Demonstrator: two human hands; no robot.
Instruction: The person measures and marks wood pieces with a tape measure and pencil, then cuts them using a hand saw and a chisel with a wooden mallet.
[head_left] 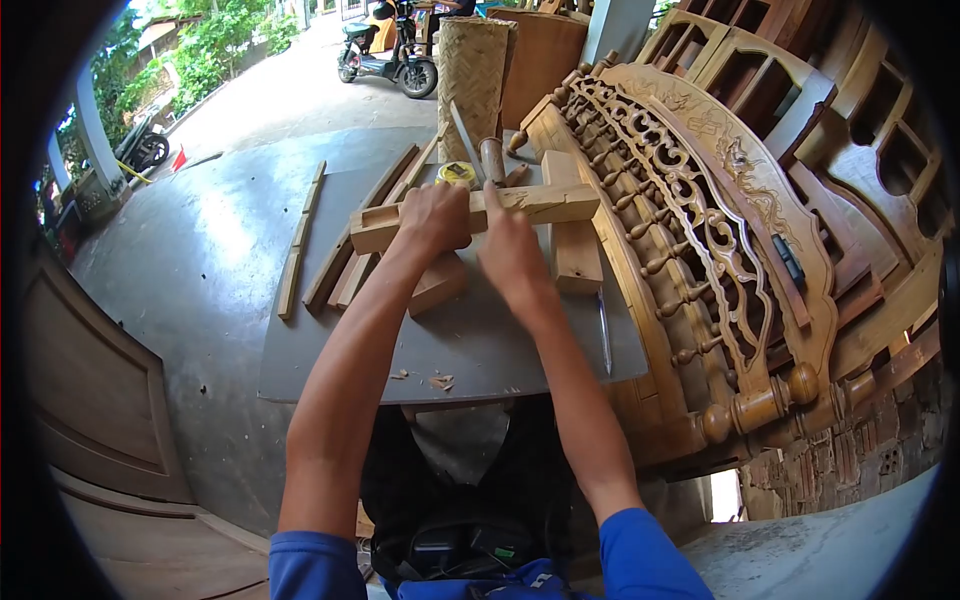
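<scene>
A light wooden beam [545,204] with a mortise slot near its left end lies crosswise over other blocks on the grey table [470,350]. My left hand [437,215] is closed over the beam left of its middle, pressing it from above. Just to the right, my right hand [512,245] is closed at the beam's near side, around a tool whose handle is hidden by the fingers. Its long narrow metal blade [465,135] points up and away, past the beam. Behind the beam are a yellow tape roll [455,173] and an upright round wooden piece [491,157].
Wooden strips [303,240] lie at the table's left, and a thick block [575,258] supports the beam's right side. A thin metal rod [604,335] and wood chips [441,382] lie nearer me. A carved wooden headboard [690,220] leans close on the right. A motorbike [390,55] stands beyond.
</scene>
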